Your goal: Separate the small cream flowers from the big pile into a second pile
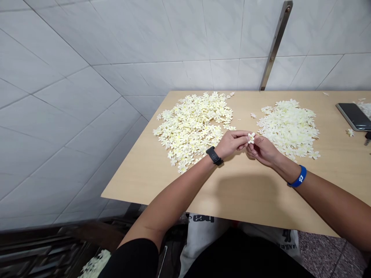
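Note:
Between my two hands, above the middle of the table, is a small white artificial flower (251,138) with a yellowish centre. My left hand (233,143), below a black wristband, pinches it from the left with closed fingers. From the other side my right hand (262,150) grips it between thumb and fingers. A wide pile of pale yellow flowers (191,127) spreads beside and behind my left hand. Just beyond my right hand lies a whiter flower pile (290,127).
The wooden table (139,170) meets a tiled wall with a metal bracket (275,46). A phone (355,116) lies at the right, near more white pieces and a dark object at the frame edge. More white flowers (95,264) sit low at the left, below table height.

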The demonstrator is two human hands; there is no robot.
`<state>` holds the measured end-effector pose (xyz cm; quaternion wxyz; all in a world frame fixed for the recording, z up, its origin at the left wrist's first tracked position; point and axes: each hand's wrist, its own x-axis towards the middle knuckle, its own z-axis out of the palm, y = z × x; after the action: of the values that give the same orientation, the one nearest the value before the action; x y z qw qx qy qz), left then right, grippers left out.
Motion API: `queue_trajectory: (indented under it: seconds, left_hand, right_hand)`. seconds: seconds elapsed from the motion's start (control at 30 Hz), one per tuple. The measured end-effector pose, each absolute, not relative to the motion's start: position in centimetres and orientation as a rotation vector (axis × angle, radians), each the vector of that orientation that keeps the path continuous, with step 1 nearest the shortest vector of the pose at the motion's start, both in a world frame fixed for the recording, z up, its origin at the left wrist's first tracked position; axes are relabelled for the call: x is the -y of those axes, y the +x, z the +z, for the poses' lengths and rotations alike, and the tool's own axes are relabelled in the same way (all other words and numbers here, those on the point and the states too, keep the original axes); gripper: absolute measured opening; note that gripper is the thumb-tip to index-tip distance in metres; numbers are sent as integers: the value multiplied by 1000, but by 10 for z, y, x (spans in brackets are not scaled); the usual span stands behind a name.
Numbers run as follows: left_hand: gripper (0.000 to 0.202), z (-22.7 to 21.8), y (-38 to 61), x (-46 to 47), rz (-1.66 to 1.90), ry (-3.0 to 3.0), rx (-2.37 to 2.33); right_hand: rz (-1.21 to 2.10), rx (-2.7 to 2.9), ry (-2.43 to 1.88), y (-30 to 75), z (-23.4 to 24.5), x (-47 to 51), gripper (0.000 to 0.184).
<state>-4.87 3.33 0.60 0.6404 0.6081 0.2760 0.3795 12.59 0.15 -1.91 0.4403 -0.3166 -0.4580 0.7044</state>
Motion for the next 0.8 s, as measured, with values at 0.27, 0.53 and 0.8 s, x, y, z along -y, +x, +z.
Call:
queue_trajectory:
  seconds: [0.27,0.53,0.8]
  left_hand:
    - [38,13,-52,-25,870,1864,-601]
    - [64,7,-66,-48,695,1785,-482]
    - [64,4,-72,-56,663,1707,-586]
  right_hand:
    - [1594,1238,-817,122,-21,1,64]
    - [1783,1231,-756,126,-16,1,57]
    - [1914,1143,-720,126,-14,3,44]
